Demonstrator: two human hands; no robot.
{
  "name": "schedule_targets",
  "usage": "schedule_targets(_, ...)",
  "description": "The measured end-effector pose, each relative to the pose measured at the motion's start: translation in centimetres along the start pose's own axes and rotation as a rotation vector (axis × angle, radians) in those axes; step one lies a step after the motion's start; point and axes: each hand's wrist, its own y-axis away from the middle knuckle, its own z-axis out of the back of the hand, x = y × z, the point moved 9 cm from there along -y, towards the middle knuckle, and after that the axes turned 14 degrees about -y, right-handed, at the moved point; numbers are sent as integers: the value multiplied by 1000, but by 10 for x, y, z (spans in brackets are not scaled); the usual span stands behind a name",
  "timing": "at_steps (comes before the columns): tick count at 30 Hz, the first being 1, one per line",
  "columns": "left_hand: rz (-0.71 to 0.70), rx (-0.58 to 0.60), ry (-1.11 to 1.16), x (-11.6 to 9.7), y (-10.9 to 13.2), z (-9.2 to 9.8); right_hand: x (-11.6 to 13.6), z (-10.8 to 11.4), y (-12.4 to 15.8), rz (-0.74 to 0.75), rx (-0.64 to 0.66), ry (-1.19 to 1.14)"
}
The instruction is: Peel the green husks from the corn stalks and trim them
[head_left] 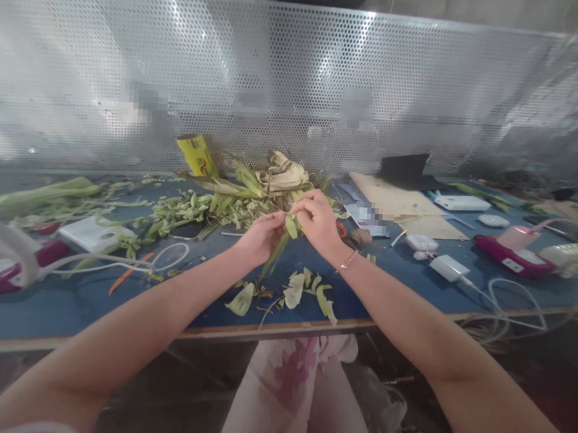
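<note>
In the head view, the left hand (263,237) and the right hand (316,219) pinch a pale-green, ribbon-like leaf strip (291,227) between them, above the blue, wooden-edged desk (178,304); light fingertip pressure would probably avoid tearing it.

Blue tabletop (90,306); on it green strips (182,212); pale leaf scraps (293,290); tan sheets (391,195); a white adapter (448,268)

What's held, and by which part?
A green leafy strip, near its top, between the left hand and right hand; exact finger contact is unclear.
</note>
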Motion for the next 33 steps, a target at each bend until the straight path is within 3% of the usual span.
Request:
schedule_targets(6,5,14,-1,-1,0,1,0,2,-1,0,-16,26)
schedule_targets(13,-10,-92,-54,-8,4,5,7,2,-1,37,-14,32)
schedule_targets(24,-8,-11,-19,-3,1,3,4,6,-1,48,-44,-60)
schedule_targets(33,74,-57,4,1,4,5,2,7,0,48,-63,-25)
